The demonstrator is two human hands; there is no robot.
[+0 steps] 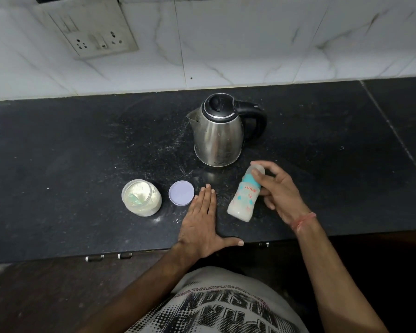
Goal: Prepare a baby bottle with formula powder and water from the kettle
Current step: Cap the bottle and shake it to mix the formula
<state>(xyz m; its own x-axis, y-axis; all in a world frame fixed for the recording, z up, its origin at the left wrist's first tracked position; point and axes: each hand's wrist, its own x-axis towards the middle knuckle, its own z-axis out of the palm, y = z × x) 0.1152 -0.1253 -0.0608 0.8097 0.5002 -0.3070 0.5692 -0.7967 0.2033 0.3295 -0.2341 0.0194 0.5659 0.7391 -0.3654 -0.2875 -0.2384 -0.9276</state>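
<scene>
Baby bottle [244, 195], capped and milky with liquid, hangs tilted above the black counter [82, 145], just in front of the steel kettle [217, 133] and to its right. The right hand [280, 193] has it, fingers and thumb curled round the upper half near the teal collar. The left hand [202, 219] lies flat on the stone, fingers straight and holding nothing, its fingertips just beside the lilac lid [181, 193]. That lid belongs, I'd guess, to the formula jar [141, 197], which stands open to the left with pale powder and a greenish scoop inside.

From where things stand, powder and water look to be in already, so the step in hand seems to be mixing. To do it well I'd keep the grip high on the collar so the cap can't work loose, and swirl with the wrist instead of shaking hard (less froth, fewer clumps stuck at the base). Keeping it over the counter would catch any drip. The jar wants its lid back on afterwards.
</scene>
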